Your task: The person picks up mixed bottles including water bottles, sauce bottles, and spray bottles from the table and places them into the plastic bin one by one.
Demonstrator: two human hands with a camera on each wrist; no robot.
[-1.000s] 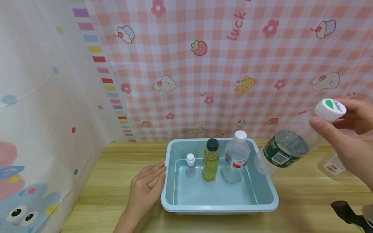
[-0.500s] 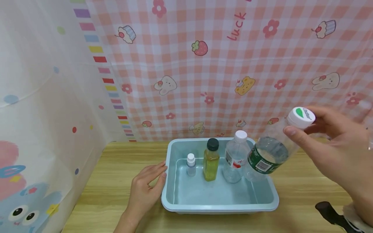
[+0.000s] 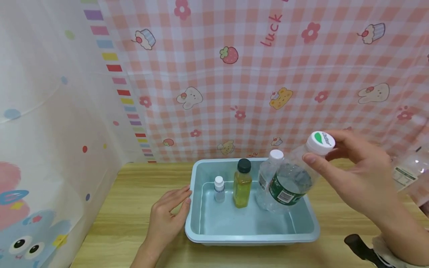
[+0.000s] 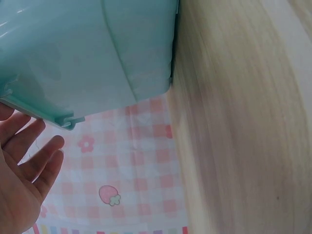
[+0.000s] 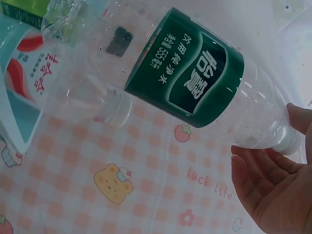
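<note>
My right hand (image 3: 362,175) grips a clear plastic water bottle (image 3: 286,190) near its white cap. The green-labelled bottle leans, its lower end over the right part of a light blue basin (image 3: 251,238). In the right wrist view, thumb and fingers close round the neck of the water bottle (image 5: 185,68). My left hand (image 3: 169,214) rests its fingertips on the basin's left rim, fingers extended. Inside the basin stand a small white-capped bottle (image 3: 219,191), a black-capped bottle of yellow-green liquid (image 3: 242,188), and a clear white-capped bottle (image 3: 264,169), partly hidden by the held one.
Another clear bottle (image 3: 407,175) with a white label is partly visible at the right edge, beyond my right forearm. The basin sits on a wooden table (image 3: 134,208). Behind it hangs a pink checked curtain (image 3: 207,123). A black strap piece (image 3: 360,247) is by my right wrist.
My right hand has carried the water bottle left and slightly down, from beyond the basin's right rim to over its inside. My left hand stays at the left rim.
</note>
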